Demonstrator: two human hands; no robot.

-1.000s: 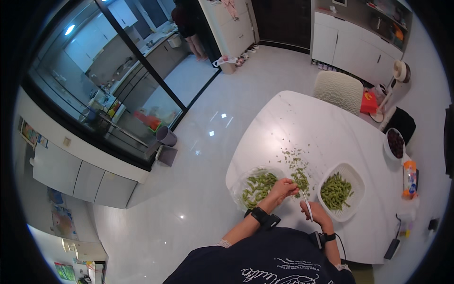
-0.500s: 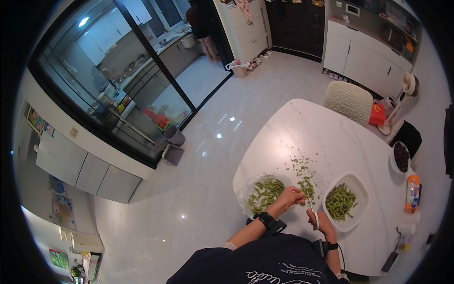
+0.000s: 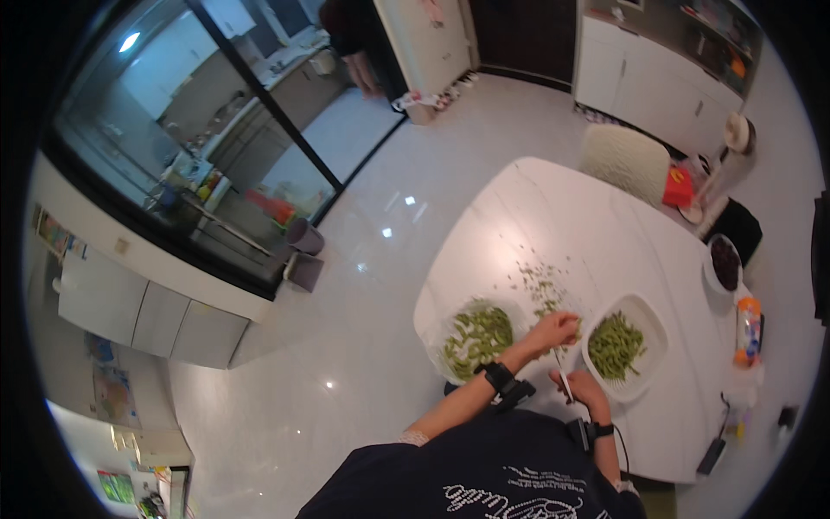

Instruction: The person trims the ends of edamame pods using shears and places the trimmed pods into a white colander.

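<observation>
My right hand (image 3: 586,391) is closed round the handles of a pair of scissors (image 3: 565,381), blades pointing away from me. Just beyond them my left hand (image 3: 550,332) pinches what looks like a green edamame pod (image 3: 577,325), mostly hidden by the fingers. To the left, edamame pods (image 3: 477,337) lie in a clear plastic bag (image 3: 436,330). On the right, a white slotted basket (image 3: 655,333) holds more edamame pods (image 3: 616,348). Small green trimmings (image 3: 541,284) are scattered on the table past my left hand.
The white marbled table (image 3: 536,199) has a rounded far corner. Toward its right edge stand a bowl of dark fruit (image 3: 724,264) and an orange package (image 3: 748,330). A cream chair (image 3: 624,160) is at the far side. Another person (image 3: 353,43) stands in the kitchen.
My left hand has moved right and away from the scissors, toward the basket. My right hand still holds the scissors. The whole view has shifted slightly.
</observation>
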